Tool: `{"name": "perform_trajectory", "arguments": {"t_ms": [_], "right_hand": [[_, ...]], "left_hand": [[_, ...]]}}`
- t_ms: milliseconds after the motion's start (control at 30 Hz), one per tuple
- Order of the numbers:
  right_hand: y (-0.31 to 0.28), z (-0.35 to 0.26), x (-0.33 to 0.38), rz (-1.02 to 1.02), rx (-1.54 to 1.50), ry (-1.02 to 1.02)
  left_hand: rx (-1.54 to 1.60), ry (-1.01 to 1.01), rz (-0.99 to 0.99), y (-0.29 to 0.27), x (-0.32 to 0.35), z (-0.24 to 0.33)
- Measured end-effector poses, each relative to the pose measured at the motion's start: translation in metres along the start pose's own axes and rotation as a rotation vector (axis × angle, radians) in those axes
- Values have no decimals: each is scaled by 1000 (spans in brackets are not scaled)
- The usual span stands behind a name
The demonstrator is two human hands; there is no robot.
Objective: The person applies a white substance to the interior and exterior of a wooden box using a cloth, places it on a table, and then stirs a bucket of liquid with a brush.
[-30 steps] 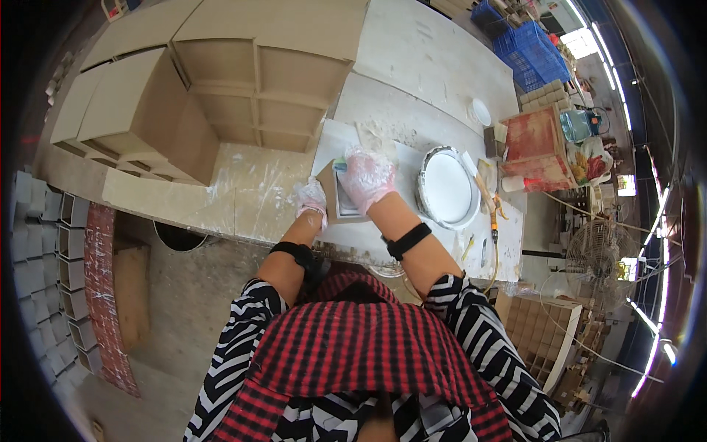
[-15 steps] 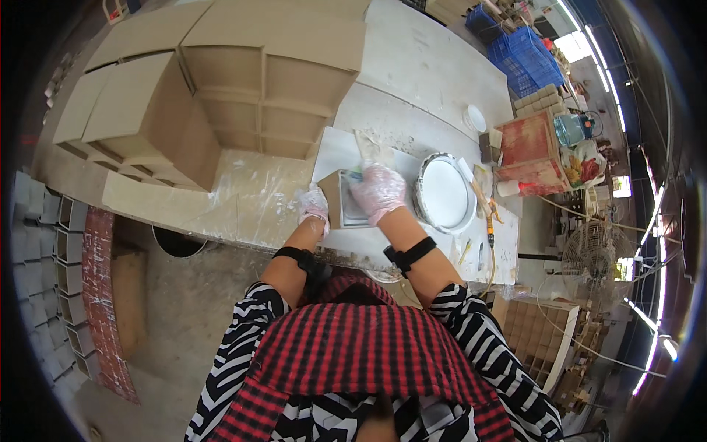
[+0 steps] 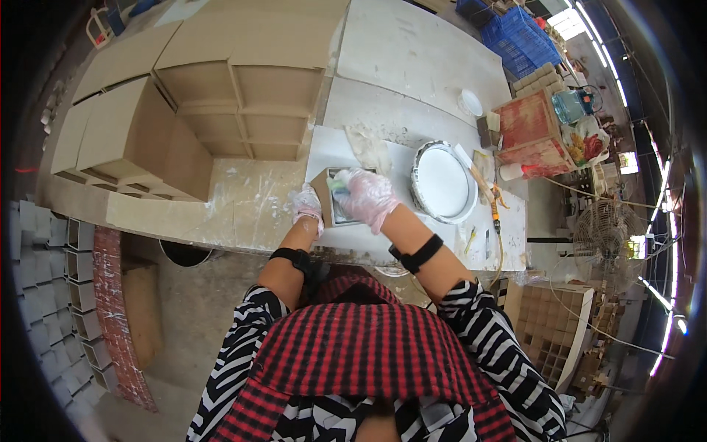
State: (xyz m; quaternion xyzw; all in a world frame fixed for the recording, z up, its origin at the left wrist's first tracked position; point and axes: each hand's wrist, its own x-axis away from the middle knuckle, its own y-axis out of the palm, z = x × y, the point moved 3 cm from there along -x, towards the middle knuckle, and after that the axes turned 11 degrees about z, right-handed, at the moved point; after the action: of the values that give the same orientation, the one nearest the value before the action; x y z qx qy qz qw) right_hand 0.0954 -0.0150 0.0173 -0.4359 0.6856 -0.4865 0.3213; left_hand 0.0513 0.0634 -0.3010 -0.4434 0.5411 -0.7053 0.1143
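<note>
Cardboard box sits on the bench near its near edge; your gloved left hand clasps its left side, while your right hand presses a sponge inside, left of the white bowl.

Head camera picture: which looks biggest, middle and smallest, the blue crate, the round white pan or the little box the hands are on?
1. Blue crate, though it is farther away and partly cut off.
2. Round white pan, close in size to the crate, so unsure.
3. Little box, clearly smallest.
</note>
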Motion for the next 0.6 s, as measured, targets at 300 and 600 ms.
{"name": "perform_trajectory", "arguments": {"t_ms": [300,600], "right_hand": [[-8,5,34,-387,130,-349],[-34,41,19,120,179,23]], "left_hand": [[1044,-560,160,-65,59,-15],[164,-44,71,-65,53,-3]]}}
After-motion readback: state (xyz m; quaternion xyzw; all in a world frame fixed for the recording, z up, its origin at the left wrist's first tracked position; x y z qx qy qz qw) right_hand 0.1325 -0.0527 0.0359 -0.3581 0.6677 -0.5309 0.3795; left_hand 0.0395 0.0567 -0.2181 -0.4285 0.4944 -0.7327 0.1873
